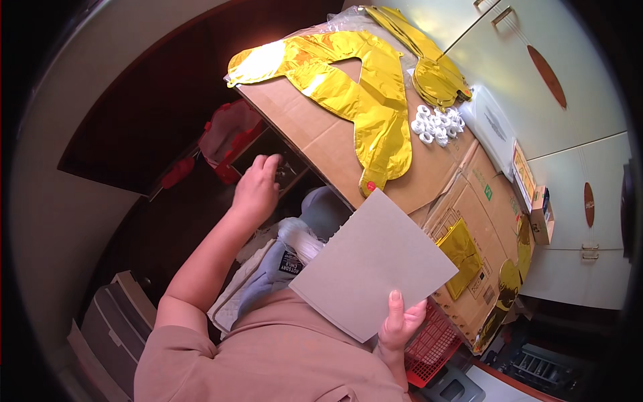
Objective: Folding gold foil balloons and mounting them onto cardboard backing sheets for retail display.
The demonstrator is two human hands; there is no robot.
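Note:
My right hand (399,324) grips a flat grey sheet of cardboard (375,264) by its lower right edge, thumb on top. The sheet tilts above my lap and overlaps the table's near edge. Left of the table, my left hand (258,186) is raised with its fingers drawn together; whether a small thing is between them cannot be made out. Just beyond the sheet's top corner lies a flat, uninflated gold foil balloon (382,120) with a round red sticker on its tail. A bundle of white strings (299,240) hangs by my lap, partly behind the sheet.
Flattened brown cardboard (301,124) covers the table. Small white rings (435,125) are heaped beside more gold foil (435,77). A gold packet (460,258) lies to the right. A red plastic basket (432,345) stands below the table edge, and pale cabinets (576,80) line the far right.

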